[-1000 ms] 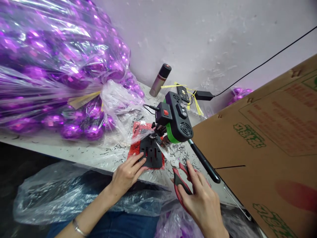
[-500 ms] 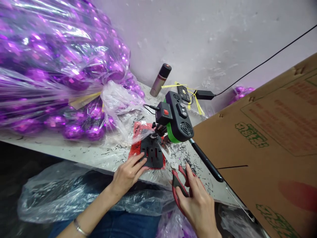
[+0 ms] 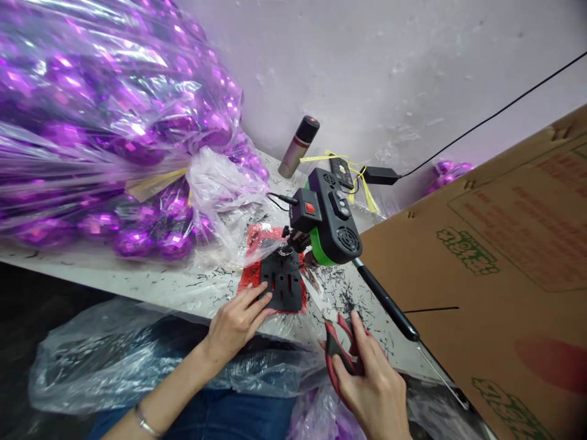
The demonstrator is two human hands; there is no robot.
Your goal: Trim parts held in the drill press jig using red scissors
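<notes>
My left hand (image 3: 238, 318) lies with its fingers stretched over the near left part of a black slotted base plate (image 3: 280, 281), touching it. Scissors (image 3: 338, 342) with red and black handles are gripped in my right hand (image 3: 373, 379), their blades pointing up-left beside the plate. On the plate stands a black and green device (image 3: 337, 217) with round vents and a box with a red switch. The scissor tips are partly obscured near the device's underside. A red sheet (image 3: 252, 247) lies under the plate.
Clear bags of shiny purple balls (image 3: 114, 122) fill the left. A spray can (image 3: 299, 146), a black power adapter (image 3: 381, 175) and yellow strips (image 3: 367, 195) lie at the back. A cardboard box (image 3: 504, 256) leans in on the right, by a black-handled rod (image 3: 385, 299). Black clippings litter the table.
My right hand and the scissors have moved slightly right and down, away from the plate. My left hand stays where it was on the plate.
</notes>
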